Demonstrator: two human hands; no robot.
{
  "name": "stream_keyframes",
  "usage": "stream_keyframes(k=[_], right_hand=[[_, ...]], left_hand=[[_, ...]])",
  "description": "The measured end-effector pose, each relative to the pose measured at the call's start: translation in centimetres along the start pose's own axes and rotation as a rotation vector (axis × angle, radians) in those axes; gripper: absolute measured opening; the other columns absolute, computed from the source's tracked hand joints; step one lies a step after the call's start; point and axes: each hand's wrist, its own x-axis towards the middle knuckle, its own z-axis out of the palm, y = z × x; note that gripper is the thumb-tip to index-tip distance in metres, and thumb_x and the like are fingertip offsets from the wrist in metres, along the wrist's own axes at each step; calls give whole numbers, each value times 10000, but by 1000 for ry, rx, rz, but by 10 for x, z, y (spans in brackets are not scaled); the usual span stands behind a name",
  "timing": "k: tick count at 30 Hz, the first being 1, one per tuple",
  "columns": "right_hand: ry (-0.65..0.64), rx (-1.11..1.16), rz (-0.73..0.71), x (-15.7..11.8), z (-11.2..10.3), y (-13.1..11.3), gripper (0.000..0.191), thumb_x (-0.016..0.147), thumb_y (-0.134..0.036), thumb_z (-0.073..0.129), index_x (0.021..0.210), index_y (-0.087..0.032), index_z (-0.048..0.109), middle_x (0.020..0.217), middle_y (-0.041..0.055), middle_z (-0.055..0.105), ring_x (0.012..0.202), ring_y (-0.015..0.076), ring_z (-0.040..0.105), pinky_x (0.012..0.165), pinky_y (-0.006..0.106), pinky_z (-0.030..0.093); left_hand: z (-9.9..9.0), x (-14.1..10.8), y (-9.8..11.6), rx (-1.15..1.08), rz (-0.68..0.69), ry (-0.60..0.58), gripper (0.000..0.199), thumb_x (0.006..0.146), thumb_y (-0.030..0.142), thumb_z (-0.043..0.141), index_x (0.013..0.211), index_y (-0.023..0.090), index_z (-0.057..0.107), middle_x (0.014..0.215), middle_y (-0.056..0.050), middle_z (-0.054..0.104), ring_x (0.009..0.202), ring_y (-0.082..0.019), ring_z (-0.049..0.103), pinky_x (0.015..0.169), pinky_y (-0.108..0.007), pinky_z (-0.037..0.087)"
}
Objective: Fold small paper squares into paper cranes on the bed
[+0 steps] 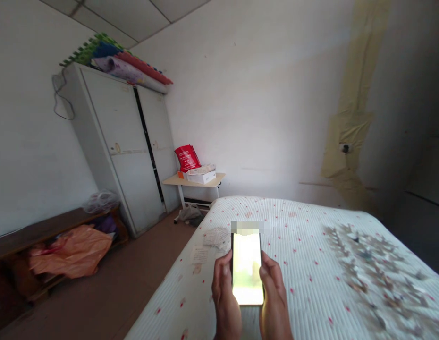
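Between my two hands a smartphone (247,269) stands upright, its screen lit so brightly that what it displays cannot be made out. My left hand (226,297) grips its left edge, the thumb along the side. On the right edge, my right hand (275,297) is closed around the phone with its thumb over the screen's border. Below and beyond the phone lies a mattress (304,255) in a white ribbed cover with small red dots. Just left of the phone, a crumpled printed sheet (217,237) and a smaller paper slip (199,254) rest on it.
Many small grey-white pieces (378,274) are spread over the mattress's right side. A small table (170,181) in the corner bears a red bag (187,158) and a white box (202,177). A metal cabinet (123,141) and a low wooden bench (60,219) stand left.
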Motion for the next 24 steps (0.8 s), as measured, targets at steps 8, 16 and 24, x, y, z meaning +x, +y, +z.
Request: stream_keyframes(k=[8,16,24], right_hand=[[-77,4,0,3,10,-2,395,758,-378,569,1116,-211,538,1186,74,572,1057,230,531,812,330,445],[-125,3,44,7,15,-7,351,734,-410,585,1028,-219,596,1043,50,646,932,223,581,731,312,464],[-128,-23,48,4,19,-3,364,728,-351,621,1057,-202,575,1080,69,625,902,210,586,751,304,452]], left_hand=[[-12,7,6,-52,-14,-30,481,742,522,514,1044,154,580,1071,-111,619,995,-260,568,799,-339,464],[-16,6,8,-200,-83,-96,507,776,514,479,1148,172,518,1089,-104,613,1015,-256,566,852,-360,445],[-18,6,4,-254,-91,-19,450,785,467,497,1129,177,505,1034,-97,638,969,-264,592,822,-376,463]])
